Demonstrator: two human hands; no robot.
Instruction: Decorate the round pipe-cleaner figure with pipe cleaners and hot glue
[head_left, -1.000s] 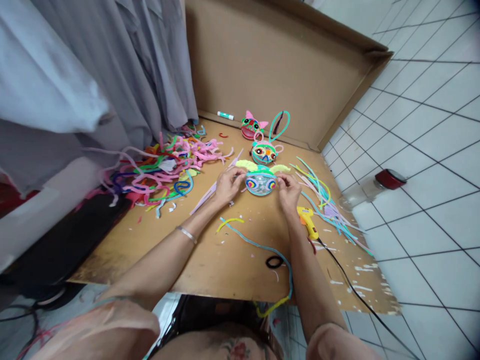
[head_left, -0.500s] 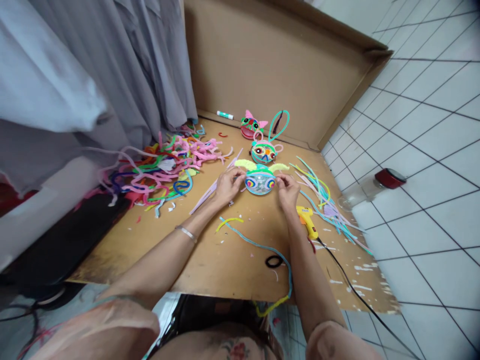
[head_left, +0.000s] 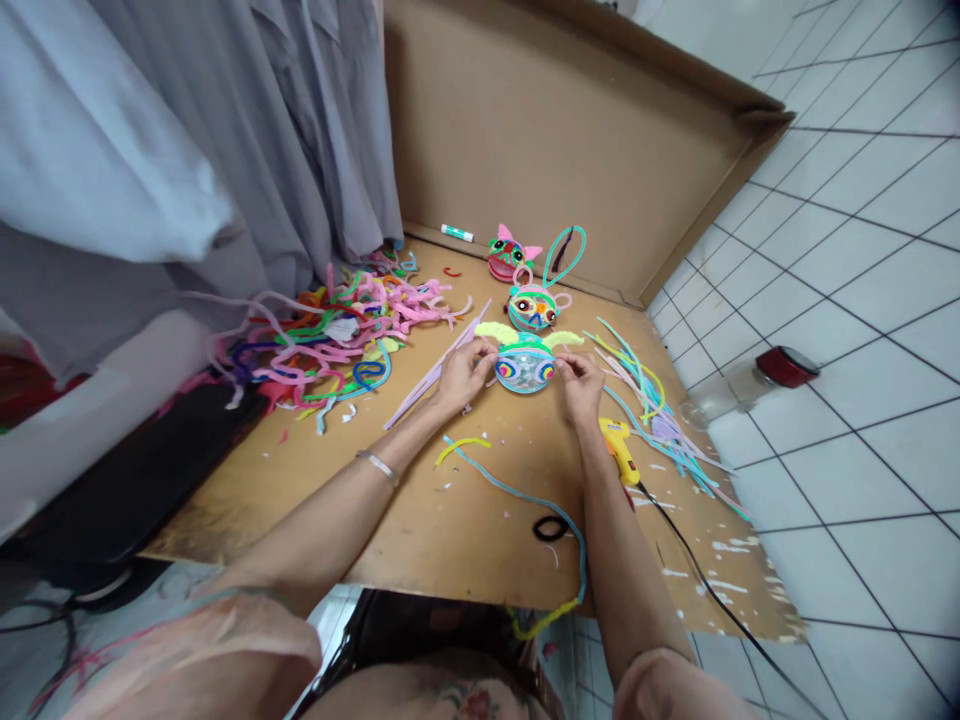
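Note:
A round, clear ornament (head_left: 524, 375) trimmed with pipe cleaners stands on the table in front of me. It has a green and blue band, two pale yellow ear-like pieces and coiled multicoloured eyes. My left hand (head_left: 469, 375) pinches at its left edge, beside one eye. At the opposite edge, my right hand (head_left: 579, 385) is closed with fingertips against its side. Any small piece between the fingertips is too small to make out. Right behind sits a second ornament (head_left: 532, 308) with pink loops and a tall turquoise loop. A red, pink-eared ornament (head_left: 510, 255) stands farther back.
A tangled heap of pipe cleaners (head_left: 352, 335) covers the left side. More straight pipe cleaners (head_left: 664, 420) lie at right, near a yellow glue gun (head_left: 619, 452) with a trailing black cord. A black ring (head_left: 550, 528) and glue stick (head_left: 457, 233) rest on the table (head_left: 300, 510).
The whole view has shifted slightly, so everything appears a little farther right. Both hands stay at the two sides of the clear ornament, with little visible movement.

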